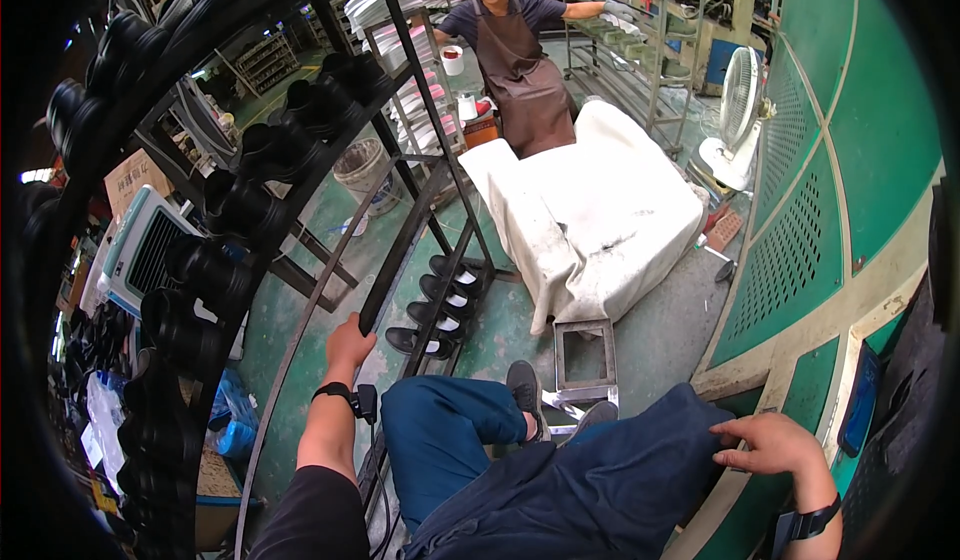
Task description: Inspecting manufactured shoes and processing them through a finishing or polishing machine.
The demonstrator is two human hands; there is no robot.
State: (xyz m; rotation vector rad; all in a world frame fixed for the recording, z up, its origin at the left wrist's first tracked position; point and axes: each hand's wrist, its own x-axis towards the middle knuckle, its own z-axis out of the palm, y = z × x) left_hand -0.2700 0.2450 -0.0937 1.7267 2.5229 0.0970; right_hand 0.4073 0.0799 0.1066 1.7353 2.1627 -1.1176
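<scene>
My left hand (350, 346) is closed on a black metal bar (402, 250) of the shoe rack, beside my left knee. Black shoes (205, 275) fill the rack's upper tiers, and several black slip-on shoes with pale insoles (440, 312) sit on a lower tier just beyond the hand. Over my lap lies a dark navy apron (590, 480). My right hand (772, 444) rests at its right edge by the knee, fingers apart and touching the cloth, nothing visible in them. Both wrists wear black straps.
A white cloth-covered block (600, 210) stands ahead, with a small metal frame stool (586, 358) before it. Beyond sits a person in a brown apron (520, 75). A green machine panel (800, 230) and white fan (738, 110) are right; a bucket (366, 172) stands left.
</scene>
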